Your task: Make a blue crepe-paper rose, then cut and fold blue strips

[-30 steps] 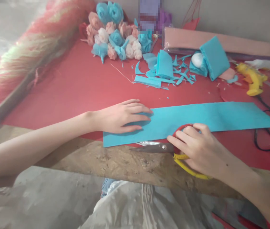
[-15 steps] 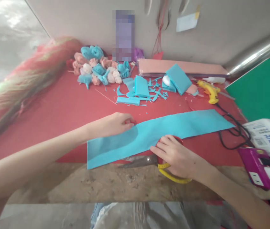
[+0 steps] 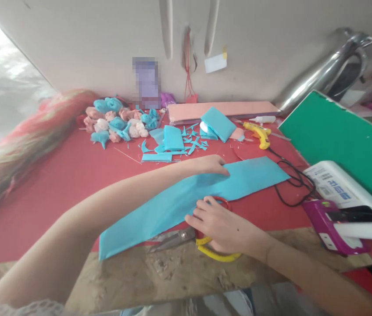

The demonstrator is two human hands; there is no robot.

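A long strip of blue crepe paper (image 3: 159, 206) lies slantwise over the red table top, buckled near its middle. My left hand (image 3: 212, 165) grips its far edge there, with fingers curled and the fingertips partly hidden. Just in front of the strip's near edge, my right hand (image 3: 214, 221) is closed around the handles of a pair of scissors (image 3: 173, 238). One handle loop is red, the other yellow. The blades point left, slightly apart, beside the paper's near edge and over the wooden table edge.
Blue scraps (image 3: 194, 142) and a folded blue piece (image 3: 173, 138) lie behind the strip. Ruffled flowers (image 3: 117, 123) are heaped at back left. On the right are a yellow glue gun (image 3: 259, 133), its black cord, a green board (image 3: 344, 149) and a purple power strip (image 3: 326, 228).
My left hand has slid right along the strip's far edge, from its left part to about the middle, where the paper buckles. The view has shifted; my right hand still holds the scissors.
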